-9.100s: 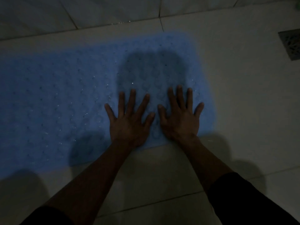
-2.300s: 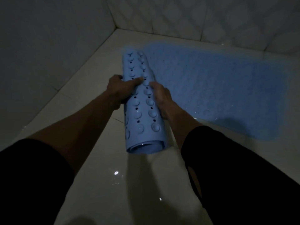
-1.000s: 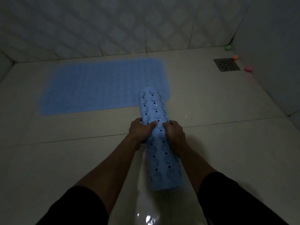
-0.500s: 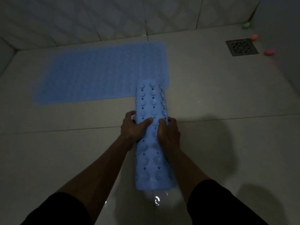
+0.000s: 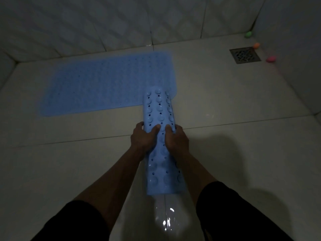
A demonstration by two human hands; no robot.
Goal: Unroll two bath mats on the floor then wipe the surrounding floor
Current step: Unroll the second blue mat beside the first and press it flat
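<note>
One blue bath mat (image 5: 107, 82) lies flat and unrolled on the pale tiled floor along the far wall. A second blue mat (image 5: 159, 108) is still rolled into a tube, suction cups outward, pointing away from me with its far end over the flat mat's near right corner. My left hand (image 5: 143, 138) grips the roll's left side and my right hand (image 5: 176, 139) grips its right side, both at mid-length. Whether the roll rests on the floor or is held above it, I cannot tell.
A metal floor drain (image 5: 245, 55) sits at the far right. Three small coloured objects line the right wall: green (image 5: 248, 34), orange (image 5: 256, 45), pink (image 5: 271, 59). A wet shiny patch (image 5: 165, 221) glints on the tile near my knees. Tiled walls enclose the far and right sides.
The view has swung from the left corner toward the drain side. In the last second the rolled mat stays gripped in both hands, its far end over the flat mat's corner.
</note>
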